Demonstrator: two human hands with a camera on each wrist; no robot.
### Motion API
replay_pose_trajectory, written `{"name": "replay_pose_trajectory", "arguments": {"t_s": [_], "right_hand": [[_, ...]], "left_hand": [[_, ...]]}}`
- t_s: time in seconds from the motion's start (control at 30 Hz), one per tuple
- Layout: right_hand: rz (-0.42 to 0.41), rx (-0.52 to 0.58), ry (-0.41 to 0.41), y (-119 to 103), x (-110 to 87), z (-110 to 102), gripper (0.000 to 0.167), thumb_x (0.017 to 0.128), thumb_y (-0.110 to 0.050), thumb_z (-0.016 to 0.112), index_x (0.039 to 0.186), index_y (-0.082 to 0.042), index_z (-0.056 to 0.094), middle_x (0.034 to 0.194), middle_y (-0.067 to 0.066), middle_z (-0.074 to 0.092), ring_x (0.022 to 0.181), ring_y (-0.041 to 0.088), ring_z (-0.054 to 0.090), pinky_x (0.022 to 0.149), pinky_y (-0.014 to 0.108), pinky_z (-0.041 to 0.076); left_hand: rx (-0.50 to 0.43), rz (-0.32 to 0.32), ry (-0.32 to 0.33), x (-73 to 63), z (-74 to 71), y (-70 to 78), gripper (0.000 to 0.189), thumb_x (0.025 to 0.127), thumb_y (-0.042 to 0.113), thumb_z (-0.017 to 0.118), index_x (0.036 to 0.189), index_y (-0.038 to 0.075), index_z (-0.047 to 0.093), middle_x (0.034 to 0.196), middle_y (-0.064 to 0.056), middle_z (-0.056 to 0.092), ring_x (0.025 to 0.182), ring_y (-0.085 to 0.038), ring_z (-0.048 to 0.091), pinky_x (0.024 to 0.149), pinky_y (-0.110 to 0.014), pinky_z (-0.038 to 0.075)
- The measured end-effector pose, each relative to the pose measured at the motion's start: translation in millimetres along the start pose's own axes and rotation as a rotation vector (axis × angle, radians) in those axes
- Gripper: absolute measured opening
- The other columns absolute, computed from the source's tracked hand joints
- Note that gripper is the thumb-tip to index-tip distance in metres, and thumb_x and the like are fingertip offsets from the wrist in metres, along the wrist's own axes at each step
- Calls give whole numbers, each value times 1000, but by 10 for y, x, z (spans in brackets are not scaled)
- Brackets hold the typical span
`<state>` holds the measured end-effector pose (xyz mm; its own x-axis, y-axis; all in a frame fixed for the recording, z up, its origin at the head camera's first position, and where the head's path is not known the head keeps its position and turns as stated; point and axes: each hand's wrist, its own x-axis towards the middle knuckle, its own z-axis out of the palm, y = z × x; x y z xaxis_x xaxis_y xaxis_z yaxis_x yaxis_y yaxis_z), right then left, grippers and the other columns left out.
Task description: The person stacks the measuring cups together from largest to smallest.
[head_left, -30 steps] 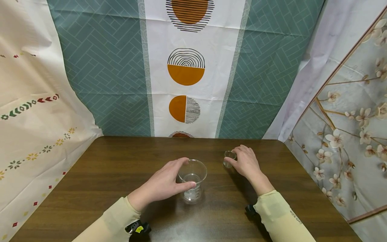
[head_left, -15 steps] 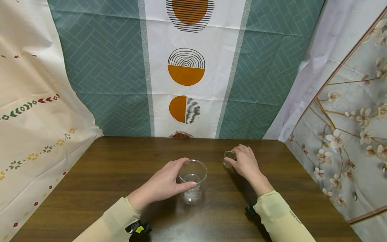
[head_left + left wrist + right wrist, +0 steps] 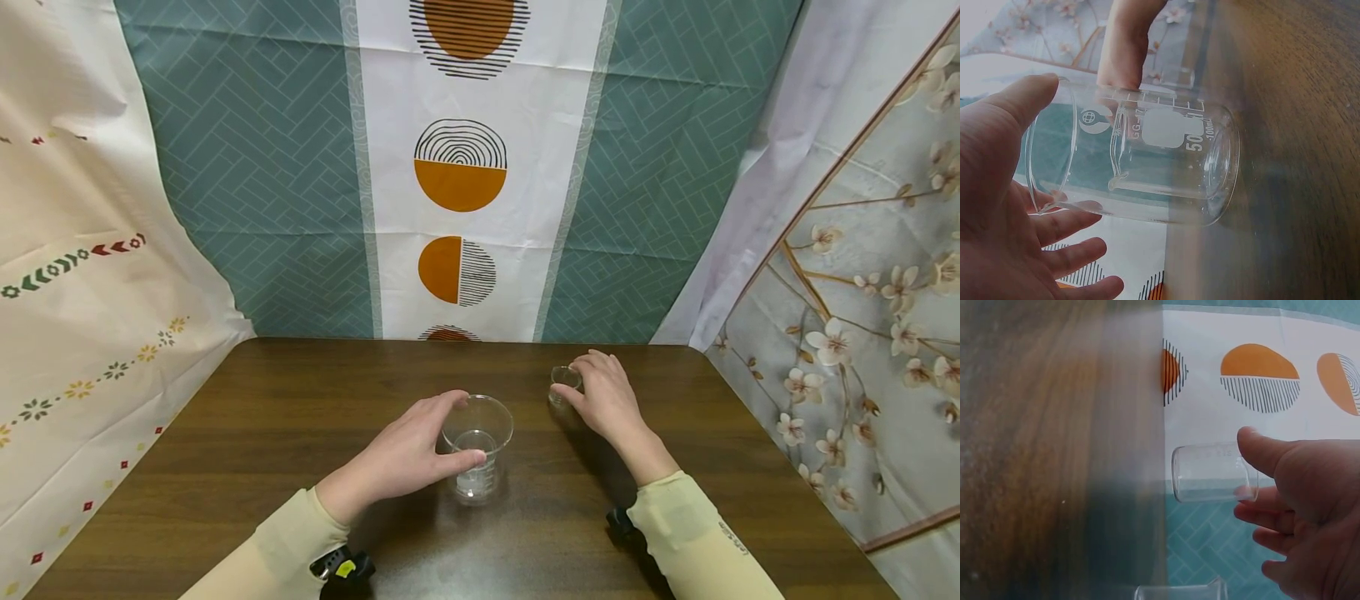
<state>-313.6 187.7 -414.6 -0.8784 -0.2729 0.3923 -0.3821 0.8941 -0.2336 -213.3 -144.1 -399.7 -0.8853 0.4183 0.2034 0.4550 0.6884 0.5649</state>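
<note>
My left hand (image 3: 397, 450) holds a large glass beaker (image 3: 497, 425) by its rim, thumb on the near side and fingers on the far side. This beaker stands upright at the middle of the table, with a smaller beaker (image 3: 1160, 178) nested inside it. White scale marks and lettering show on the glass in the left wrist view. Farther back on the right, my right hand (image 3: 611, 400) pinches a small glass beaker (image 3: 1207, 475) near its rim between thumb and fingers. It is upright, its base close over the tabletop in the right wrist view.
A dark brown wooden table (image 3: 285, 417) lies under both hands. Behind it hangs a teal and white curtain (image 3: 262, 167) with orange circles. A cream cloth (image 3: 90, 250) borders the left side, a flowered cloth (image 3: 885, 358) the right.
My right hand has shifted slightly up and to the left in the head view, carrying the small beaker with it. The left hand and the large beaker keep their place.
</note>
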Motion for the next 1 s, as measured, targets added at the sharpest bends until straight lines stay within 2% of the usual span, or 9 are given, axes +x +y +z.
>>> {"name": "replay_pose_trajectory", "arguments": {"t_s": [0.27, 0.57, 0.8, 1.0], "right_hand": [[-31, 36, 42, -40, 2, -47, 51, 99, -34, 86, 125, 9, 74, 135, 23, 71, 150, 46, 47, 130, 57, 26], [-11, 76, 27, -120, 4, -117, 52, 100, -36, 85, 127, 7, 74, 138, 22, 69, 153, 44, 44, 130, 55, 25], [-10, 93, 46, -160, 8, -177, 50, 99, -36, 86, 125, 5, 75, 138, 20, 69, 149, 43, 47, 126, 56, 34], [-2, 112, 37, -202, -5, -228, 49, 99, -36, 85, 125, 4, 75, 139, 20, 68, 150, 43, 46, 125, 57, 35]], "left_hand": [[16, -10, 4, -3, -5, 6, 86, 94, 69, 78, 157, 16, 53, 154, -1, 61, 144, -26, 54, 111, -56, 50], [10, -10, -4, 1, -13, 7, 89, 94, 70, 77, 159, 14, 52, 154, -2, 60, 144, -27, 53, 111, -57, 50], [12, -18, -4, 3, -16, 12, 88, 94, 69, 79, 158, 14, 53, 154, 0, 61, 144, -27, 53, 111, -56, 50], [12, -21, -2, 2, -13, 14, 87, 93, 69, 79, 157, 16, 53, 153, 1, 61, 143, -26, 53, 110, -55, 50]]}}
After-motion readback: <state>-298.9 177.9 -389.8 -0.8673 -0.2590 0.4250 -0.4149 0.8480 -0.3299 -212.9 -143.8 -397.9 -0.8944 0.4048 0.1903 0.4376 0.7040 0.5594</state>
